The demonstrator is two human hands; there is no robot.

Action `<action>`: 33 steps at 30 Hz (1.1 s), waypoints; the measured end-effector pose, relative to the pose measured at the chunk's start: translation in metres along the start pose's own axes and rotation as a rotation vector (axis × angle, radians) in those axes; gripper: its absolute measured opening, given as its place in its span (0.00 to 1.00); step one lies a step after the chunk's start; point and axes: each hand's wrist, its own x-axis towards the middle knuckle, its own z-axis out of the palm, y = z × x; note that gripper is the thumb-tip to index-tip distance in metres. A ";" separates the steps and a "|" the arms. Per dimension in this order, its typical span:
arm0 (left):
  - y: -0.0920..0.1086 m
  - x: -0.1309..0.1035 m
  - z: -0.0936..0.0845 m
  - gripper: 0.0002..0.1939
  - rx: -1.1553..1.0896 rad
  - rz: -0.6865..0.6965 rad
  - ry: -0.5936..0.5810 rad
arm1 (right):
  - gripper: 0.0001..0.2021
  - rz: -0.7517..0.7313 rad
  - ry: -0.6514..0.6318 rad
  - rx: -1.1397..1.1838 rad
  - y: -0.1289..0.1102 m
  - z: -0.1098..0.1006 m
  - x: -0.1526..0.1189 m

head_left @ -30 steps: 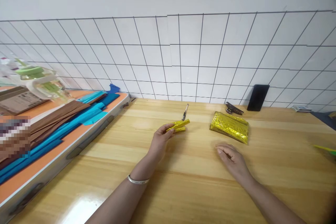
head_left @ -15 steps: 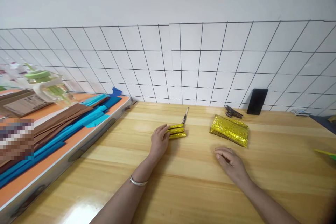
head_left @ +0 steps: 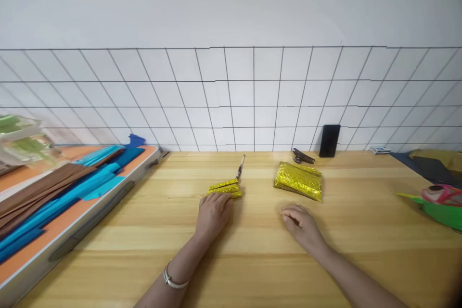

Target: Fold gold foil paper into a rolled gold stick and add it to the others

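My left hand (head_left: 212,215), with a silver bangle on its wrist, lies over the near edge of a small gold foil sheet folded into strips (head_left: 224,186). Its fingers are bent together over the nearest strip, and the fingertips are partly hidden. To the right, my right hand (head_left: 300,224) rests on the wooden table (head_left: 252,269) with fingers curled in towards the thumb and nothing visible in them. Just beyond it sits a stack of gold foil sheets (head_left: 299,181). A pen (head_left: 240,166) lies behind the folded strips.
A dark clip (head_left: 302,156) lies behind the stack, and a black phone (head_left: 329,140) leans against the tiled wall. On the left, an orange-topped surface (head_left: 119,192) bears brown and blue folded paper (head_left: 97,178). A green and pink item (head_left: 442,207) is at the right.
My left hand has shifted from the left end of the folded foil to its near edge. My right hand stays curled near the stack. The camera view has turned right.
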 end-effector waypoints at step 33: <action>0.033 -0.012 -0.003 0.12 -0.289 0.194 -0.458 | 0.21 0.269 -0.094 -0.652 0.055 -0.037 0.016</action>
